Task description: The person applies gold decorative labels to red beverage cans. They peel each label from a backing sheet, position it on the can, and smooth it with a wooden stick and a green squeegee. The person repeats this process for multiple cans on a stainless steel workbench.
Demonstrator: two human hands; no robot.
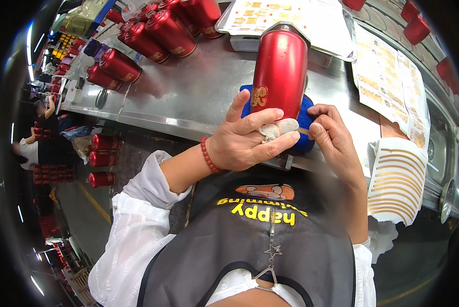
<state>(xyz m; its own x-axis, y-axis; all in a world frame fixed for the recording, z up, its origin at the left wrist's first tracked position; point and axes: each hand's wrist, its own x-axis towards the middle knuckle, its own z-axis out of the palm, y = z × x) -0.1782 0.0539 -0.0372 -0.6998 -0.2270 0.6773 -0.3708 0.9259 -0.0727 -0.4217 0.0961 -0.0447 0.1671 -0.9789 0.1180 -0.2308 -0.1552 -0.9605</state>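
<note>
A glossy red bottle [280, 71] with gold characters lies on a blue cloth pad [307, 115], its dark end pointing away from me. My left hand [242, 135] rests at its near end, thumb and fingers spread. One finger wears a white cloth finger cover [280, 130] and touches the bottle's near end. On the other side, my right hand [334, 135] pinches the end of a thin gold strip [303, 131] beside the bottle. The strip's other end is hidden by my left fingers.
Several red bottles [170, 33] stand at the back left of the metal table [168, 100]. Printed sticker sheets [388, 71] lie at the back and right. A sheet of curved gold strips [398, 179] hangs over the right edge. Other people [32, 153] are far left.
</note>
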